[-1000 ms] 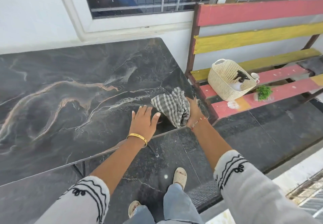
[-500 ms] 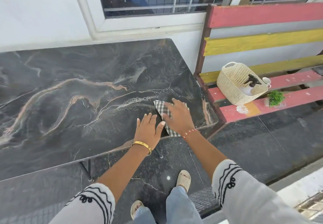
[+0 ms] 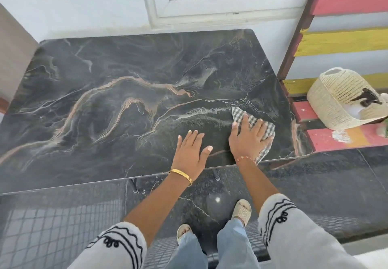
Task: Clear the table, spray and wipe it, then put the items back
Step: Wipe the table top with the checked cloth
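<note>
— Two stages look done from my feed: the dark marble-patterned counter point(image 3: 126, 100) carries nothing but the cloth, so clearing is finished, and I judge spraying is too, though I can't make out wetness.

— And wiping?

— Underway. My right hand point(image 3: 247, 138) lies flat, fingers straight, pressing the grey checked cloth point(image 3: 255, 121) near the counter's right front corner. My left hand point(image 3: 190, 155) rests open on the counter just beside it, holding nothing.

— What's left?

— Most of the wiping, I'd say, then returning items. The cream woven basket point(image 3: 336, 98) with a black-triggered spray bottle point(image 3: 366, 97) waits on the striped bench point(image 3: 340, 42).
</note>
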{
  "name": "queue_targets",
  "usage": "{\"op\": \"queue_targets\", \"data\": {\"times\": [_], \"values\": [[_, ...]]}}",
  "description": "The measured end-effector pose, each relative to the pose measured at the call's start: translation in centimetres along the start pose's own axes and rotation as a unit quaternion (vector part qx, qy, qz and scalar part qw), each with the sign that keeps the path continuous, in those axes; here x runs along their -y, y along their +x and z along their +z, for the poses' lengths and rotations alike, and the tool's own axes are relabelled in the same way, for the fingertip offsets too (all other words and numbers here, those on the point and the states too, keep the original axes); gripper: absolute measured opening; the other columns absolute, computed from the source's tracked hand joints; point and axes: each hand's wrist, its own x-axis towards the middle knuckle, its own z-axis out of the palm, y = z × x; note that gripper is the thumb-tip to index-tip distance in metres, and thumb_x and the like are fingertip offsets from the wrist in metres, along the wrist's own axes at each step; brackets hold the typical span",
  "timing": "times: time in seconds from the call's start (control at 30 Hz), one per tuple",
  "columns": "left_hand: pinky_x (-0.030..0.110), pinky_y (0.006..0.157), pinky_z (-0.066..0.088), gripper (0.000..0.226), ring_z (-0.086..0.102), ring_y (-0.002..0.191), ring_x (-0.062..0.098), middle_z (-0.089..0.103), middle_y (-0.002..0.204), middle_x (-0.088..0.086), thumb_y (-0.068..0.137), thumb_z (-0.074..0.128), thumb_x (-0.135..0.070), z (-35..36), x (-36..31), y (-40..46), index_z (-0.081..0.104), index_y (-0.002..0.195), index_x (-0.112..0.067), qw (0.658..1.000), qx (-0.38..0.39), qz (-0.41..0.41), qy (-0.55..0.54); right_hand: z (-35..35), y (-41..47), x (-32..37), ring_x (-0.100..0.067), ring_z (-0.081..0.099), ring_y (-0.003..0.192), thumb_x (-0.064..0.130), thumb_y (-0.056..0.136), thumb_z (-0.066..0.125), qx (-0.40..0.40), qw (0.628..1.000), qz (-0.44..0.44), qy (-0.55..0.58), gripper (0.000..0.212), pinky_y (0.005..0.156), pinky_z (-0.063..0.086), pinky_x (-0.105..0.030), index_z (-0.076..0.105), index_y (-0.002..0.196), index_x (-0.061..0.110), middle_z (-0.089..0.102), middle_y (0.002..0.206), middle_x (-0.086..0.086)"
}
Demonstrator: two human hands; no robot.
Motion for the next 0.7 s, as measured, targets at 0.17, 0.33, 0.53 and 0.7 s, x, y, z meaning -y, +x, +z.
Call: {"op": "queue_targets", "data": {"times": [0.17,0.33,0.53,0.7], "values": [[0.037,0.118,-0.003,0.055,0.014,0.145,0.019,0.026,0.153,0.006,0.096,0.021,-0.043,-1.5,3.8,-0.7,0.03,0.142,-0.014,0.99,-0.064,-0.083,-0.097,2.2,-2.1,6.1,-0.034,0.007,0.146,0.033,0.097,0.033,0.001,0.995,-0.099,-0.011,0.051,0.112,0.006,-0.06,0.025,0.147,0.027,0.016,0.156,-0.017],[0.042,0.118,0.001,0.068,0.021,0.142,0.022,0.034,0.149,0.008,0.085,0.015,-0.047,-3.1,9.0,-2.9,0.036,0.138,-0.01,0.967,-0.144,-0.175,-0.12,5.1,-6.6,13.8,-0.036,0.014,0.144,0.031,0.094,0.039,0.033,0.963,-0.264,-0.025,0.053,0.112,0.009,-0.06,0.028,0.146,0.026,0.023,0.154,-0.018],[0.047,0.117,0.001,0.063,0.02,0.142,0.028,0.036,0.147,0.012,0.089,0.02,-0.044,-4.5,13.7,-6.6,0.04,0.135,-0.006,0.939,-0.201,-0.256,-0.106,7.0,-13.5,16.7,-0.033,0.043,0.131,0.04,0.085,0.034,0.084,0.895,-0.437,-0.033,0.048,0.107,0.031,-0.059,0.052,0.129,0.029,0.052,0.137,-0.013],[0.047,0.118,0.001,0.045,0.019,0.143,0.028,0.034,0.148,0.013,0.098,0.031,-0.025,-4.6,13.1,-6.3,0.039,0.137,-0.006,0.935,-0.21,-0.27,-0.098,5.9,-11.3,13.4,-0.032,0.041,0.133,0.04,0.086,0.04,0.105,0.829,-0.548,-0.042,0.047,0.11,0.03,-0.052,0.049,0.132,0.032,0.048,0.14,-0.014]]}}
